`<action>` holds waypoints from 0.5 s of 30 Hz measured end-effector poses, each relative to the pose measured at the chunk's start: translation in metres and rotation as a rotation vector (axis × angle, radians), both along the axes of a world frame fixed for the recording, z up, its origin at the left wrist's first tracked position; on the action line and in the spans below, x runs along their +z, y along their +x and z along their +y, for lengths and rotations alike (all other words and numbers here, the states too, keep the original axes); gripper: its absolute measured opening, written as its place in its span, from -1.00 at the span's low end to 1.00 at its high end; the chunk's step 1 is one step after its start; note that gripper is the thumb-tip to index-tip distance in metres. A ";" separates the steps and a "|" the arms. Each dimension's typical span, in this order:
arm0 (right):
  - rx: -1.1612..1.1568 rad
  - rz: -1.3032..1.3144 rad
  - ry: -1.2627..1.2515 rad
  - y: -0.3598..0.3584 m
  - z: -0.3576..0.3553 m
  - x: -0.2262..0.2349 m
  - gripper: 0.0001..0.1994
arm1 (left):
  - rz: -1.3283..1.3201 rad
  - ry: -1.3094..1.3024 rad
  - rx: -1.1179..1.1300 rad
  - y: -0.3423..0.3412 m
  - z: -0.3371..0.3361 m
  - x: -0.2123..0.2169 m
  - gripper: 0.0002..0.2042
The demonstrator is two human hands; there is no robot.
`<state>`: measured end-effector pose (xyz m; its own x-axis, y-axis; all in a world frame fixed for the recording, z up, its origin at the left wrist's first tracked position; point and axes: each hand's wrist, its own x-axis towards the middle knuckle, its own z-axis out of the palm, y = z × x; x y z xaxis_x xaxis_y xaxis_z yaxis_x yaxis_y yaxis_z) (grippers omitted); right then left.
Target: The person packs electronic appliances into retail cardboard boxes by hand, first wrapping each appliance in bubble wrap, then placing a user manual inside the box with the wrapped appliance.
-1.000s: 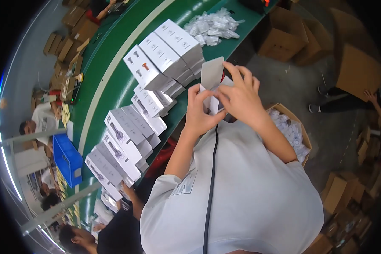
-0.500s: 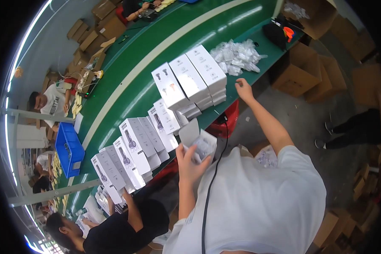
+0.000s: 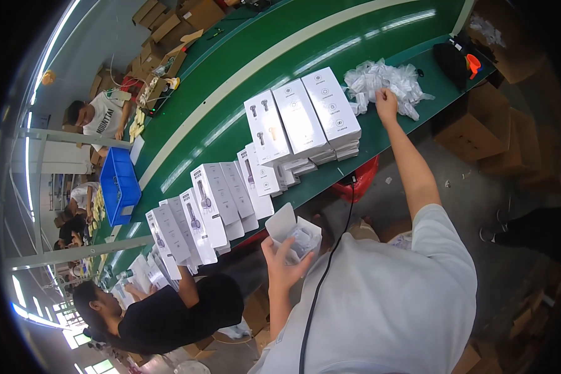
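Note:
My left hand (image 3: 283, 267) grips an open white box (image 3: 308, 240) close to my body, its flap raised. Clear plastic-wrapped contents show inside the box. On the green table, my right hand (image 3: 386, 105) is at the near edge of a heap of clear plastic packets (image 3: 389, 78). Its fingers are drawn together; whatever is between them is too small to make out. Stacked white printed boxes (image 3: 302, 118) stand just left of that hand. Further left runs a row of upright white boxes (image 3: 209, 196) with open ends.
A black bag (image 3: 450, 65) and an orange object (image 3: 473, 63) lie at the table's right end. Cardboard cartons (image 3: 474, 124) stand on the floor at right. A co-worker in black (image 3: 168, 318) sits at left. A black cable (image 3: 321, 280) crosses my front.
My right hand has moved away from me, from beside the table edge to the plastic packets, and its fingers have closed. My left hand keeps holding the open box. The view has shifted.

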<state>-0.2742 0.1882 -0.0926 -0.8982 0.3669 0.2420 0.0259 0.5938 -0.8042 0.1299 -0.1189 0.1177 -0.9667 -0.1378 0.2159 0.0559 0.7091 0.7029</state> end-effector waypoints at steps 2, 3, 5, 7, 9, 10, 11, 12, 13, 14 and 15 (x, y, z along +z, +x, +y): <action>0.146 -0.001 -0.418 -0.001 -0.007 0.029 -0.81 | 0.028 0.017 0.018 -0.004 -0.001 -0.002 -0.40; 0.205 0.002 -0.623 0.002 -0.003 0.049 -0.82 | 0.031 0.025 0.013 -0.009 0.000 -0.002 -0.40; 0.222 -0.004 -0.847 0.014 0.000 0.091 -0.85 | 0.026 0.011 -0.022 -0.017 -0.001 -0.001 -0.40; 0.260 -0.018 -1.311 0.033 -0.001 0.133 -0.89 | 0.030 0.011 -0.047 -0.025 -0.002 0.001 -0.40; 0.318 0.010 -1.365 0.054 0.000 0.160 -0.88 | 0.049 0.036 -0.094 -0.031 -0.002 0.002 -0.40; 0.381 0.031 -1.427 0.067 0.000 0.171 -0.86 | 0.057 0.049 -0.120 -0.033 -0.001 0.004 -0.40; 0.446 0.050 -1.489 0.081 -0.002 0.179 -0.84 | 0.059 0.057 -0.128 -0.035 -0.001 0.005 -0.40; 0.439 0.056 -1.480 0.098 -0.004 0.185 -0.84 | 0.077 0.076 -0.158 -0.036 -0.001 0.007 -0.40; 0.446 0.074 -1.368 0.116 -0.007 0.191 -0.85 | 0.096 0.096 -0.186 -0.039 -0.001 0.010 -0.41; 0.454 0.089 -1.256 0.132 -0.012 0.196 -0.85 | 0.116 0.115 -0.212 -0.043 -0.001 0.012 -0.41; 0.451 0.082 -1.150 0.147 -0.019 0.198 -0.85 | 0.097 0.126 -0.212 -0.050 -0.001 0.011 -0.41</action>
<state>-0.1267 0.1696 0.1057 -0.9968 0.0658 0.0456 -0.0730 -0.5152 -0.8540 0.0800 -0.1200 0.1288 -0.9524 0.0345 0.3028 0.2654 0.5819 0.7687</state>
